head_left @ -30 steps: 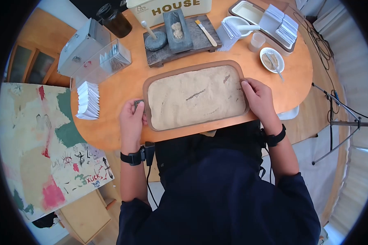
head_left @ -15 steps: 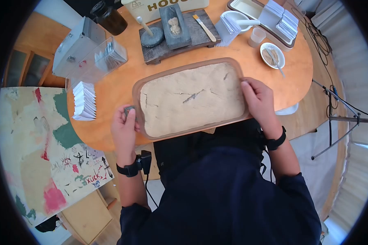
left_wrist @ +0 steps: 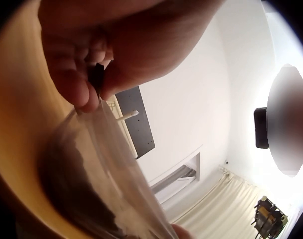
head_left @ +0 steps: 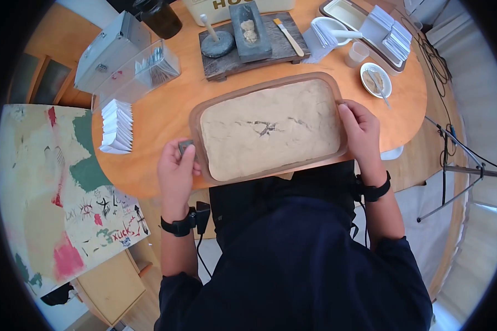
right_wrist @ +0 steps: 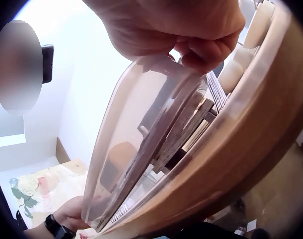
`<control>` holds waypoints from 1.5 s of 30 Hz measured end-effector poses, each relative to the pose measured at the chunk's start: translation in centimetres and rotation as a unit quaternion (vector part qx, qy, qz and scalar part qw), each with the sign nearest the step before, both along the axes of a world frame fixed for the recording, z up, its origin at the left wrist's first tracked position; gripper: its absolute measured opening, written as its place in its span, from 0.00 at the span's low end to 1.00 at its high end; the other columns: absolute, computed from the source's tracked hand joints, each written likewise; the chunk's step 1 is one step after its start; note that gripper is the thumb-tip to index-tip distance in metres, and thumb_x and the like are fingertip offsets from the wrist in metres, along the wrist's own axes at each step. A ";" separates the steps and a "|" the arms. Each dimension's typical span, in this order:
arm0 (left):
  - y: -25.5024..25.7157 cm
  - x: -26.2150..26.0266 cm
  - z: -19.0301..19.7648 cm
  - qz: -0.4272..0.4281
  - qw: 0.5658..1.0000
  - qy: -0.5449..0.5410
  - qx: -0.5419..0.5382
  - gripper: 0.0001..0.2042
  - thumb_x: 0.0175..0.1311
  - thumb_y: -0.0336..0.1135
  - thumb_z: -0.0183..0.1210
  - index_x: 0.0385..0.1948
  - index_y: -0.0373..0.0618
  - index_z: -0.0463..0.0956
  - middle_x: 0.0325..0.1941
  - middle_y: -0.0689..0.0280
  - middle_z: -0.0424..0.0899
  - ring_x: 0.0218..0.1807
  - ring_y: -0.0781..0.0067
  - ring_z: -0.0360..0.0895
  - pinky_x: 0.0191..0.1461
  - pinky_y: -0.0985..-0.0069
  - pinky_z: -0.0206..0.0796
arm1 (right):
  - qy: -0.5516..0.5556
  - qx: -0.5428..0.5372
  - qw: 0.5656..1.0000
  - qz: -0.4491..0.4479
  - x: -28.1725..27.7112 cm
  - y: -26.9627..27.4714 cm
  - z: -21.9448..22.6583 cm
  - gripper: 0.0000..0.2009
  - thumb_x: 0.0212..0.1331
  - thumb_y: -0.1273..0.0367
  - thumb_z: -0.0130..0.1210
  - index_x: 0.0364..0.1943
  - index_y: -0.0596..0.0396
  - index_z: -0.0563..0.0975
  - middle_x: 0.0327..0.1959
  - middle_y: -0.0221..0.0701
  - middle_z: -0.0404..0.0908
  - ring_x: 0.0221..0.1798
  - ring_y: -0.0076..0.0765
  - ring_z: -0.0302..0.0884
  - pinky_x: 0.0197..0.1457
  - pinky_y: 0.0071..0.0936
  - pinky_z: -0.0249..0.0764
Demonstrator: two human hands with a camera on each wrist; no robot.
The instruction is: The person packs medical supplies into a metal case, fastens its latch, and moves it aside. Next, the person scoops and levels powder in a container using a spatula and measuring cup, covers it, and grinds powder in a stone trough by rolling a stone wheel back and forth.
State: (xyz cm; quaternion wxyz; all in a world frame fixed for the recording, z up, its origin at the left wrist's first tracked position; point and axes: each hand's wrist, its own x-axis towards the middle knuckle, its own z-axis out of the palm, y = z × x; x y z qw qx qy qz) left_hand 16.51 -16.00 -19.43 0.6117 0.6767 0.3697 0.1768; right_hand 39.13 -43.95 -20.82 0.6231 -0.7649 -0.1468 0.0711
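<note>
A translucent brownish plastic tray [head_left: 196, 124] of fine tan powder [head_left: 273, 149] is in front of the person, at the table's near edge. Branching dark cracks run across the middle of the powder. My right hand [head_left: 361, 129] grips the tray's right rim, thumb on top and fingers curled. At the left rim, my left hand [head_left: 176, 168] pinches a small dark square block [head_left: 185, 145], its fingertips right at the tray's edge. The left wrist view shows the dark block between thumb and fingers beside the clear wall. In the right wrist view the tray slants above the table.
Behind the tray, a dark wooden stand [head_left: 221, 70] carries a stone trough [head_left: 251, 33], a round stone with handle [head_left: 217, 44] and a brush [head_left: 289, 37]. To the right are a white bowl with spoon [head_left: 389, 83] and a plastic cup [head_left: 357, 55]. Folded papers [head_left: 116, 127] stand left.
The tray, held by both hands, shifts left and then back right in view. Its powder has moved: the single slit in the middle is now a wider, branching set of cracks.
</note>
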 end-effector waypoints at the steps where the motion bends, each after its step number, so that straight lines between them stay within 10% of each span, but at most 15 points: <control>1: 0.8 -0.6 -0.3 -0.002 1.000 -0.001 -0.002 0.09 0.72 0.30 0.55 0.49 0.39 0.73 0.28 0.72 0.78 0.23 0.87 0.72 0.27 0.86 0.64 | -0.001 -0.002 1.000 -0.002 -0.5 0.4 0.1 0.13 0.64 0.67 0.58 0.41 0.66 0.82 0.27 0.34 0.83 0.29 0.23 0.77 0.36 0.23 0.74; 4: 2.8 -0.9 -0.7 0.052 0.996 0.009 0.065 0.09 0.71 0.30 0.56 0.48 0.39 0.73 0.28 0.72 0.78 0.23 0.87 0.72 0.27 0.86 0.65 | -0.118 -0.071 0.990 0.030 -1.3 1.3 0.4 0.14 0.64 0.65 0.58 0.40 0.65 0.82 0.27 0.32 0.84 0.29 0.20 0.77 0.35 0.22 0.74; 8: 1.5 -0.7 0.5 0.021 0.998 0.001 0.057 0.08 0.71 0.31 0.56 0.46 0.40 0.74 0.28 0.72 0.78 0.22 0.87 0.70 0.26 0.86 0.64 | 0.068 -0.053 0.996 0.027 -0.3 0.9 0.0 0.13 0.65 0.66 0.57 0.41 0.65 0.83 0.28 0.31 0.83 0.30 0.20 0.77 0.36 0.22 0.74; 11: 3.4 -1.4 1.1 0.043 0.997 0.020 0.054 0.09 0.70 0.31 0.58 0.48 0.40 0.74 0.28 0.72 0.77 0.22 0.86 0.70 0.26 0.85 0.65 | -0.048 -0.073 0.995 0.057 -2.0 1.7 -0.4 0.13 0.67 0.67 0.55 0.41 0.64 0.83 0.29 0.31 0.84 0.33 0.19 0.78 0.38 0.20 0.75; 21: 2.7 -4.3 2.2 0.009 0.998 0.055 0.016 0.09 0.71 0.29 0.56 0.49 0.40 0.74 0.29 0.73 0.77 0.23 0.87 0.71 0.27 0.86 0.64 | 0.087 -0.020 0.993 0.076 -2.0 2.6 -0.2 0.13 0.65 0.67 0.58 0.40 0.66 0.81 0.26 0.29 0.81 0.28 0.18 0.75 0.35 0.21 0.73; 22: 3.5 -4.5 2.3 0.037 0.998 0.052 0.029 0.09 0.71 0.30 0.56 0.49 0.40 0.74 0.28 0.73 0.77 0.24 0.87 0.71 0.27 0.86 0.64 | -0.040 -0.046 0.995 0.075 -2.7 3.2 -0.6 0.12 0.65 0.67 0.57 0.40 0.66 0.81 0.26 0.29 0.82 0.28 0.18 0.74 0.34 0.21 0.73; 45: 4.6 -8.0 4.4 0.045 0.993 0.087 0.064 0.09 0.71 0.29 0.56 0.48 0.40 0.73 0.29 0.71 0.78 0.25 0.85 0.73 0.30 0.84 0.67 | 0.030 -0.014 0.987 0.156 -4.1 5.0 -0.4 0.11 0.68 0.67 0.56 0.42 0.64 0.81 0.30 0.22 0.79 0.32 0.13 0.71 0.36 0.15 0.70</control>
